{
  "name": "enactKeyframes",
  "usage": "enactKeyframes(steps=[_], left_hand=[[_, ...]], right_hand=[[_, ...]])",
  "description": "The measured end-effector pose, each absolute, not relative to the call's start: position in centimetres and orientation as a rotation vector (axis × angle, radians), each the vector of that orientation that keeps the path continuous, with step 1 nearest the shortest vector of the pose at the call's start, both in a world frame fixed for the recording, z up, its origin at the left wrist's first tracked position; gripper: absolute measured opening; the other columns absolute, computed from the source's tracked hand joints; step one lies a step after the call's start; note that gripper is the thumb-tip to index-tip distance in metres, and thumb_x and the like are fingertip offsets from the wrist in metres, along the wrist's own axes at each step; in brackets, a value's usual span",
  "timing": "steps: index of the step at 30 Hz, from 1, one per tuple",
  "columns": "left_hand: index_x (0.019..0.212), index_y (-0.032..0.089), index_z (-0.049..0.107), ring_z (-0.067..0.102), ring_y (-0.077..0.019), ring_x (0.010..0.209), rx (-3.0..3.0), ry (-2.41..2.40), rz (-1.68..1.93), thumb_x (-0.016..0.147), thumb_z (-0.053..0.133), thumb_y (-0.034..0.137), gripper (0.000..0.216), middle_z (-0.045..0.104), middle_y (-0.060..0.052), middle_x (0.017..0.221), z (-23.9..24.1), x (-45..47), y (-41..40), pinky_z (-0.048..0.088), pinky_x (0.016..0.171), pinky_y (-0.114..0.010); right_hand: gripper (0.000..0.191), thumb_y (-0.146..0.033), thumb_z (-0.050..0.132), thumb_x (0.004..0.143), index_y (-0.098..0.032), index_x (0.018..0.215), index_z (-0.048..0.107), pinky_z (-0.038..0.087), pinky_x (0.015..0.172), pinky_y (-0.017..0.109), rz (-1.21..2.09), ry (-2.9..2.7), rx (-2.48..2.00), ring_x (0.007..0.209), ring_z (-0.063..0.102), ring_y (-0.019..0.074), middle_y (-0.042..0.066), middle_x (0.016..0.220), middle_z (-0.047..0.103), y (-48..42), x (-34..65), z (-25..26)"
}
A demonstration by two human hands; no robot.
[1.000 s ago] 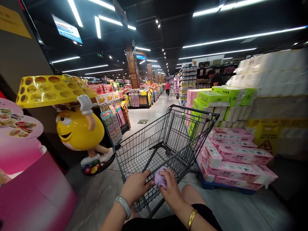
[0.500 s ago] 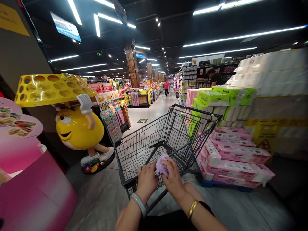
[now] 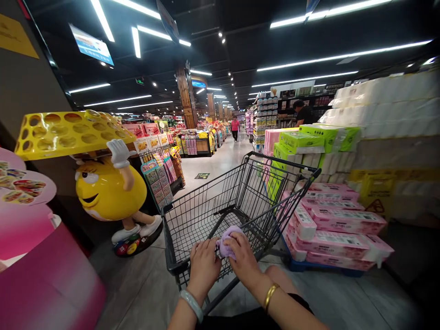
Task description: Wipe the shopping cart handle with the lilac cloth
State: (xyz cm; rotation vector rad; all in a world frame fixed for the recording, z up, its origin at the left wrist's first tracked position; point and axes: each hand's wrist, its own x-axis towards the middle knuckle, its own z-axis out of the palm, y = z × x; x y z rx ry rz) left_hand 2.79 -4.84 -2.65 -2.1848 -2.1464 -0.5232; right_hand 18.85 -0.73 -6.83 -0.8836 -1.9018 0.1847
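Note:
A dark grey wire shopping cart point(image 3: 169, 250) stands right in front of me, its basket bare inside. My left hand point(image 3: 205, 262) is closed over the cart's near top rim, fingers curled across the bar. Just to its right, my right hand point(image 3: 242, 253) presses a crumpled light purple cloth point(image 3: 229, 242) around the same rim. Part of the cloth shows between the two hands; the bar under it is hidden.
To the left stand a yellow candy-character figure point(image 3: 112, 190) and a pink display stand point(image 3: 44, 275). Pink tissue packs point(image 3: 343, 243) are stacked on a blue pallet point(image 3: 326, 266) at right, near a yellow caution sign point(image 3: 376, 192). Further off, a person in pink point(image 3: 235, 127) is in the aisle.
Both hands and the cloth sit slightly lower in view, and the left hand is a little further left. The cloth bunches differently under the right hand. The view has shifted slightly.

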Motion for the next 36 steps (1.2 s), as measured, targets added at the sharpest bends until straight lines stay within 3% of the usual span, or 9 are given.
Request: enactKeyframes(steps=[14,18,21,25,29,36], left_hand=[[0.120,0.025,0.064,0.057,-0.0223,0.123,-2.169,-2.185,-0.601,0.080,0.053,0.014,0.043,0.070,-0.005,0.125,-1.8,1.1,-5.6,0.027,0.115,-0.040],[0.115,0.023,0.066,0.056,-0.0259,0.125,-2.063,-2.263,-0.600,0.079,0.053,0.014,0.040,0.070,-0.007,0.124,-1.8,1.8,-5.4,0.011,0.122,-0.053],[0.128,0.022,0.061,0.047,-0.0287,0.138,-2.094,-2.213,-0.642,0.079,0.051,0.010,0.052,0.064,-0.009,0.136,-2.1,3.9,-4.9,-0.001,0.122,-0.061],[0.141,0.023,0.055,0.046,-0.0262,0.138,-2.230,-2.138,-0.727,0.076,0.050,0.005,0.067,0.062,-0.008,0.139,-2.6,6.4,-4.3,0.007,0.123,-0.056],[0.132,0.023,0.062,0.056,-0.0225,0.123,-2.210,-2.102,-0.815,0.078,0.052,0.007,0.057,0.069,-0.006,0.123,-3.0,6.7,-4.1,0.012,0.123,-0.048],[0.131,0.027,0.062,0.055,-0.0211,0.123,-2.169,-2.034,-0.817,0.077,0.056,0.008,0.057,0.067,-0.003,0.125,-4.2,5.8,-4.2,0.011,0.123,-0.046]], right_hand=[[0.056,-0.003,0.053,0.073,-0.025,0.123,0.062,0.045,0.110,0.050,0.137,-1.918,-0.944,0.124,0.051,0.0277,0.010,0.130,0.057,-1.4,22.1,-6.0],[0.052,-0.003,0.053,0.072,-0.023,0.119,0.064,0.045,0.110,0.051,0.101,-1.846,-1.029,0.123,0.051,0.0285,0.010,0.127,0.058,-1.3,21.7,-5.6],[0.057,-0.002,0.053,0.067,-0.025,0.118,0.064,0.046,0.109,0.047,0.162,-1.991,-0.932,0.121,0.053,0.0260,0.007,0.126,0.060,-1.7,20.4,-5.4],[0.053,-0.003,0.053,0.071,-0.023,0.118,0.063,0.044,0.111,0.049,0.082,-1.875,-1.017,0.123,0.052,0.0271,0.010,0.129,0.059,-1.8,20.1,-4.7],[0.054,-0.002,0.053,0.070,-0.024,0.118,0.064,0.046,0.108,0.048,0.057,-1.963,-0.978,0.124,0.052,0.0270,0.009,0.128,0.061,-1.5,21.4,-4.5],[0.046,-0.006,0.052,0.078,-0.021,0.120,0.062,0.044,0.109,0.054,-0.019,-1.750,-1.102,0.125,0.050,0.0293,0.012,0.130,0.057,-0.2,24.3,-4.5]])
